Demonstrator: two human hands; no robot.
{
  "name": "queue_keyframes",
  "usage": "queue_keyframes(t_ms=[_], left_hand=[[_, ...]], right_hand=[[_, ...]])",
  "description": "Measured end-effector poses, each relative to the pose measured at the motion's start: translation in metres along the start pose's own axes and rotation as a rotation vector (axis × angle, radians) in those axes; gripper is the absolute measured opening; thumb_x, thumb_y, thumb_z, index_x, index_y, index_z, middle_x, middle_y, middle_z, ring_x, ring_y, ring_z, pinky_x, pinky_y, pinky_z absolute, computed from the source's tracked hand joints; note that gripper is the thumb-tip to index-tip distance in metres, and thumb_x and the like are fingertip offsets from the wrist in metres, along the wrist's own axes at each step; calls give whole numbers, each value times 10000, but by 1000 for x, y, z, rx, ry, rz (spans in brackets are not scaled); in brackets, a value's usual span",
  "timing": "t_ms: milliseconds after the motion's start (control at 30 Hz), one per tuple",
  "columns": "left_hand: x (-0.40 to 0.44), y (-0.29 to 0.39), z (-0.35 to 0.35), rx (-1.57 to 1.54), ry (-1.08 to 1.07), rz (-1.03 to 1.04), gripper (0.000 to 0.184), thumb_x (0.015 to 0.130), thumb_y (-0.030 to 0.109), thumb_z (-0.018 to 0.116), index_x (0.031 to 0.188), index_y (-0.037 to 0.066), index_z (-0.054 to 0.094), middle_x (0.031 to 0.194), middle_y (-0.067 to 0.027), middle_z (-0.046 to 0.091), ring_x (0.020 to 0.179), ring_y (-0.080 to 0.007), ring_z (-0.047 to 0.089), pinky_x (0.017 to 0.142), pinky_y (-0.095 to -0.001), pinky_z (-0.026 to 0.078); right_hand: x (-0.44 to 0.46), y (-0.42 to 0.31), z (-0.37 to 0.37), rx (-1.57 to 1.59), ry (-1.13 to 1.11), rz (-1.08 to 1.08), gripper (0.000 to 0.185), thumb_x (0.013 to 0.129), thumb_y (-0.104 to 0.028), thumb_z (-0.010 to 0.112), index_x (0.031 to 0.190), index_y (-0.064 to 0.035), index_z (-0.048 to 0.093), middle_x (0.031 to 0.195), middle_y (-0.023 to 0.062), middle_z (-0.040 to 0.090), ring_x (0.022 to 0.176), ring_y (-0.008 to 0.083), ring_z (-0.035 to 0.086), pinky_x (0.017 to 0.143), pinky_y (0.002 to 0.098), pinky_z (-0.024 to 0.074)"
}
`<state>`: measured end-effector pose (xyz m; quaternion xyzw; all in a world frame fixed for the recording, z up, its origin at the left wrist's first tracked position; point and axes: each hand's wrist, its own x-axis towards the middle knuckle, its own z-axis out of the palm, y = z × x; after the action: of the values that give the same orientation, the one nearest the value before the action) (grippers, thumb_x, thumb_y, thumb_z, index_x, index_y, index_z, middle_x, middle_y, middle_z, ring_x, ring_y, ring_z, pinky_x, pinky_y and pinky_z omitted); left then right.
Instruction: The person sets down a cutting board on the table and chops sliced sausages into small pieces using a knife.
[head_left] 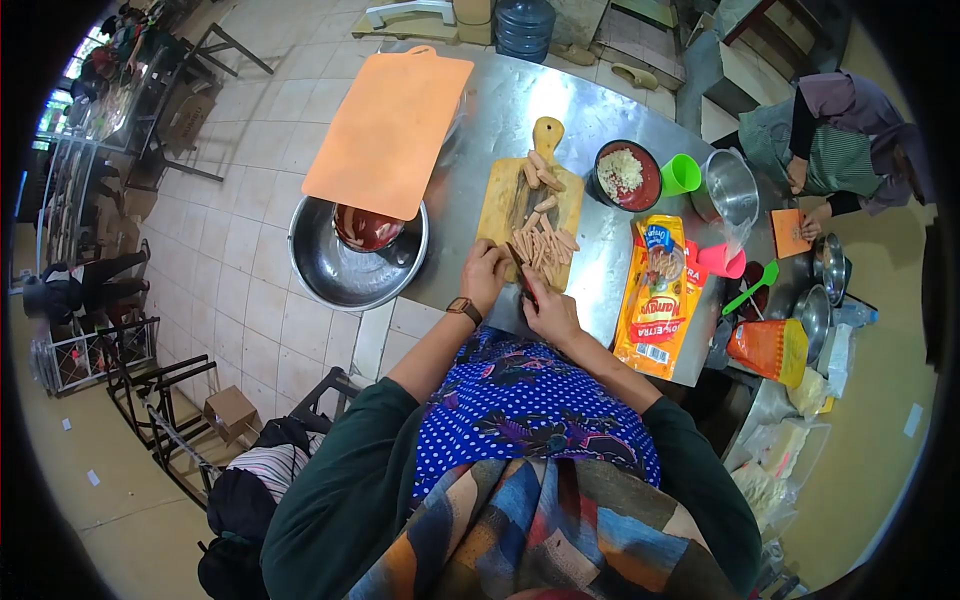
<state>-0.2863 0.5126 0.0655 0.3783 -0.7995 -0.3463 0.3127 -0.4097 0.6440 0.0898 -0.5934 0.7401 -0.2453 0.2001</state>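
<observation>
On the steel table, a wooden cutting board [493, 205] carries several pale brown sausages [546, 175] at its top and a pile of thin sausage strips [543, 246] lower down. My right hand [550, 312] is closed on the handle of a dark-bladed knife [517, 258], whose blade points up over the board's lower edge. My left hand [484, 272] rests at the board's lower left corner, just left of the blade; its fingers are bent, and anything beneath them is hidden.
An orange cutting board [390, 130] lies partly over a large steel bowl [328, 262]. To the right are a bowl of chopped white pieces [621, 173], green cup [680, 174], pink cup [722, 261] and yellow-red packets [655, 310]. Another person [835, 140] works at the upper right.
</observation>
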Motion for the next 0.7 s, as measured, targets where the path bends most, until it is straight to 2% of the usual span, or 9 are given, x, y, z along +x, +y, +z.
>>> queue_keyframes(t_ms=[133,233,333,433,700], left_hand=[[-2,-3,0,67,-16,38,108,801,34,655,904,10,675,934,-147,634,902,-344,612,796,-408,497],[0,4,-1,106,-66,-19,97,837,92,634,898,25,668,912,-125,609,902,-340,596,787,-423,499],[0,7,3,133,-22,9,87,842,103,624,884,40,666,922,-112,606,903,-326,593,772,-426,502],[0,12,0,148,-90,-19,62,835,98,625,868,58,658,937,-102,605,914,-318,589,768,-426,502],[-1,22,2,152,-23,-75,67,828,116,629,857,69,667,952,-84,614,923,-300,596,767,-418,507]], right_hand=[[2,-7,-2,-45,-78,13,692,792,-148,612,1447,-110,393,997,214,675,698,392,665,630,477,553],[2,-10,-1,-76,-87,38,698,785,-140,607,1446,-87,389,993,216,673,705,390,666,638,478,553],[1,-12,0,-88,-59,51,706,774,-139,610,1443,-76,392,949,216,678,685,389,664,626,482,551],[0,-11,5,-65,-6,95,682,799,-149,625,1440,-88,399,885,232,680,636,388,650,581,474,536],[0,-6,2,-73,-28,60,709,769,-134,610,1446,-105,400,931,210,683,650,381,659,590,477,548]])
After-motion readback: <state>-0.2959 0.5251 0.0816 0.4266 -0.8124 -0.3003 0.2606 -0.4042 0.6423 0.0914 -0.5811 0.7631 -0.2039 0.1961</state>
